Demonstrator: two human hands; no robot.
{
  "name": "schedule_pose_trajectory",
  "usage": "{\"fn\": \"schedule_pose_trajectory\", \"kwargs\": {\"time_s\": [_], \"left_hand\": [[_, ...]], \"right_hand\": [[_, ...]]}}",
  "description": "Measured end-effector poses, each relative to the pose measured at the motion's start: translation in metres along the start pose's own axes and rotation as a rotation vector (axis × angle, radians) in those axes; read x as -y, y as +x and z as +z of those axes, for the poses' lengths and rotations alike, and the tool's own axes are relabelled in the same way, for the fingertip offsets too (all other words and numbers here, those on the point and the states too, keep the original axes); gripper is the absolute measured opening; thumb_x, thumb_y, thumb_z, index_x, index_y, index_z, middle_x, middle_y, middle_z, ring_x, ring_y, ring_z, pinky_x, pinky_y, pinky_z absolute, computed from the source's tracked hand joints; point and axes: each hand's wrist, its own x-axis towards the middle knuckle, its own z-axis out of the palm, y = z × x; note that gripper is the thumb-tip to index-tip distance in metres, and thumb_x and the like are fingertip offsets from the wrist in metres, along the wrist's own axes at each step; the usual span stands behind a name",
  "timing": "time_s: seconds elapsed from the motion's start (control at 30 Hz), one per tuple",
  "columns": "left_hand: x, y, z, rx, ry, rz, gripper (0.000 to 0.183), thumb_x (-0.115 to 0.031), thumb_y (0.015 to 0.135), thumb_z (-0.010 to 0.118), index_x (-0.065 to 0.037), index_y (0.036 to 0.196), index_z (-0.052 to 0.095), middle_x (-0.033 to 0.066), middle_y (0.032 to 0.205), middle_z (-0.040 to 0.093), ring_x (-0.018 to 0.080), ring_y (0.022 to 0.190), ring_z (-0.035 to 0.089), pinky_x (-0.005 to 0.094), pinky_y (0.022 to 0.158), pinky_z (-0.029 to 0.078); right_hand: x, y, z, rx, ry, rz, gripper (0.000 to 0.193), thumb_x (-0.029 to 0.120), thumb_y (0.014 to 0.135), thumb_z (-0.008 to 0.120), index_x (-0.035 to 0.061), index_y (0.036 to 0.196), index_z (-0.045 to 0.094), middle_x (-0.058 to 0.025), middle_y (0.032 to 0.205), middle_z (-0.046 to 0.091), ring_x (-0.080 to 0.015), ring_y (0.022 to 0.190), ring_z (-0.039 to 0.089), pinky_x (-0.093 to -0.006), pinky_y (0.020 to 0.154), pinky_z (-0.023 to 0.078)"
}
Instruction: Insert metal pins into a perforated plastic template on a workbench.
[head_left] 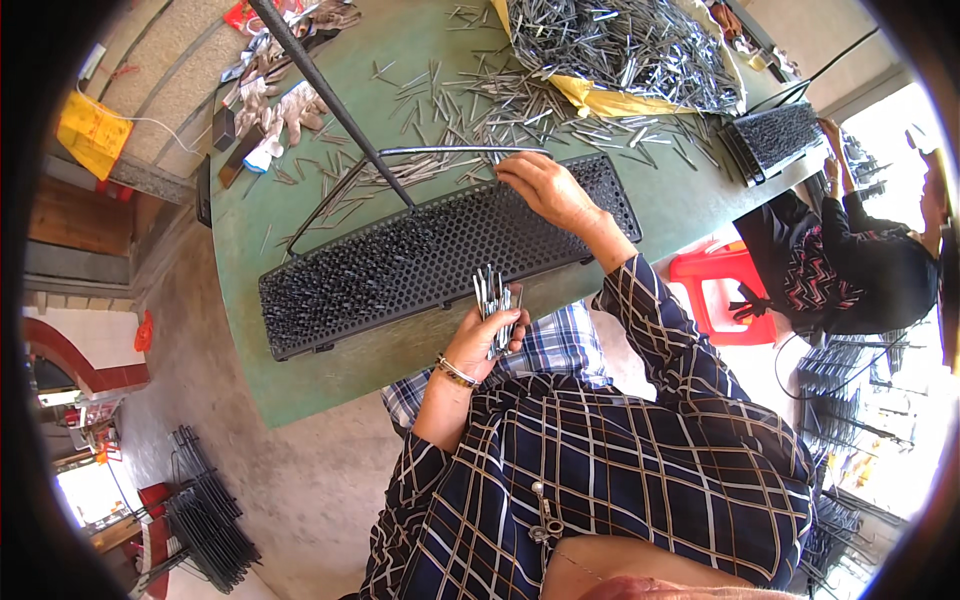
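In the middle of the frame, the left hand is closed around a bundle of slim metal rods, which stick up past its fingers just below the near edge of a long black perforated rack. The rack lies aslant on the green tabletop, its left part packed with upright dark pins and its middle showing bare holes.

The right hand, above and right of the left, is over the rack's upper edge with its fingers bent together; I cannot tell whether they pinch anything. A dark pole and a thin bent bar rise at the rack.

Loose rods lie scattered beyond it, and a big heap fills the top right on yellow-edged sheeting. Gloves lie at upper left. At right, 1 co-worker sits by a 2nd rack and a red stool.
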Motion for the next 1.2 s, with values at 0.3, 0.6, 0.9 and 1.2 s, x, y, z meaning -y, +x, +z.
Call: {"fn": "schedule_pose_trajectory", "kwargs": {"time_s": [0.3,0.6,0.9,1.2], "left_hand": [[0.0,0.0,-0.001,0.004,0.008,0.007,0.04,-0.01,0.085,0.059,-0.007,0.123,0.047,0.0081,0.085,0.061,0.0134,0.068,0.057,0.0246,0.054,0.047],[0.001,0.0,-0.002,-0.007,0.004,0.008,0.039,-0.01,0.084,0.059,-0.005,0.121,0.047,0.0086,0.085,0.061,0.0139,0.068,0.057,0.0246,0.053,0.047],[0.003,-0.002,-0.005,0.002,-0.032,0.049,0.04,-0.01,0.084,0.058,-0.003,0.122,0.046,0.0099,0.086,0.061,0.015,0.07,0.059,0.026,0.056,0.049],[0.012,0.009,-0.017,0.019,-0.17,0.05,0.03,-0.029,0.091,0.055,-0.006,0.111,0.058,0.0052,0.09,0.064,0.0121,0.069,0.06,0.0246,0.054,0.05]], "right_hand": [[0.002,-0.002,0.001,-0.013,0.082,0.086,0.02,0.01,0.084,0.061,0.0021,0.102,0.062,-0.0117,0.098,0.062,-0.0286,0.092,0.06,-0.0361,0.08,0.049],[0.001,0.01,0.007,-0.019,-0.01,-0.084,0.013,0.009,0.083,0.06,-0.0006,0.091,0.062,-0.012,0.087,0.061,-0.0301,0.079,0.06,-0.0375,0.068,0.049],[0.038,0.0,-0.006,-0.153,0.23,0.376,0.017,0.008,0.081,0.063,0.0013,0.097,0.063,-0.0123,0.089,0.061,-0.029,0.078,0.061,-0.0362,0.068,0.05],[0.092,-0.096,-0.003,0.196,-0.088,-0.342,0.036,0.015,0.069,0.074,0.0024,0.101,0.064,-0.0103,0.104,0.06,-0.0236,0.086,0.06,-0.0342,0.074,0.049]]}}
